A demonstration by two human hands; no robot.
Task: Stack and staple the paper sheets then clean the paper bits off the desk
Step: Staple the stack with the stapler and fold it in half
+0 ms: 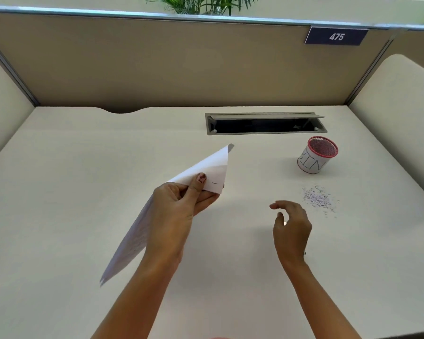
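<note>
Red-rimmed bin [311,165] just beyond paper bits [318,199]

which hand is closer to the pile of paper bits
Right. The right hand is just left of the paper bits, fingers loosely curled and empty; the left hand is much farther left, gripping the paper sheets.

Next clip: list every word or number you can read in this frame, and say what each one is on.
"475": white digits on the dark blue plate at the top of the partition.
"BIN": hand-drawn letters on the white side of the red-rimmed mesh cup standing on the desk.
Paper sheets held by the left hand: faint printed lines, too blurred to read.
</note>
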